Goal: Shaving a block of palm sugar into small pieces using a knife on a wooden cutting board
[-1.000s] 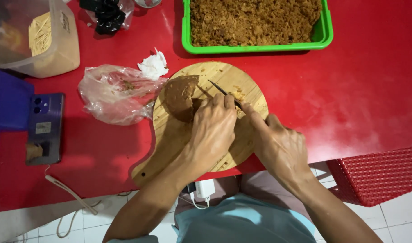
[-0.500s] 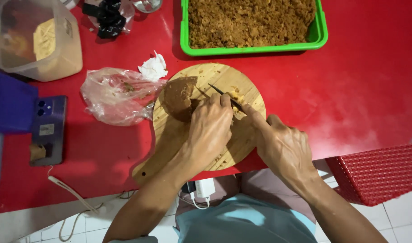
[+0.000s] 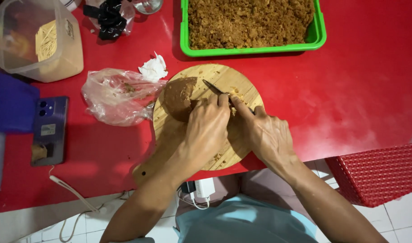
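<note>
A round wooden cutting board [image 3: 235, 81] lies on the red table [image 3: 359, 90]. On its left part sits a brown block of palm sugar [image 3: 178, 95]. My left hand [image 3: 205, 130] rests on the board and presses against the block's right side. My right hand [image 3: 262, 132] grips a small knife [image 3: 213, 87] whose dark blade points up and left, beside the block. Pale brown shavings [image 3: 236, 95] lie by the blade.
A green tray [image 3: 321, 36] full of brown crumbs stands at the back. A crumpled plastic bag [image 3: 116, 96] and white tissue [image 3: 153, 68] lie left of the board. A clear tub [image 3: 39, 40], a phone [image 3: 49, 130] and a red stool [image 3: 379, 173] are nearby.
Both hands stay on the board by the block; the knife blade has shifted only slightly. The view has drifted a little.
</note>
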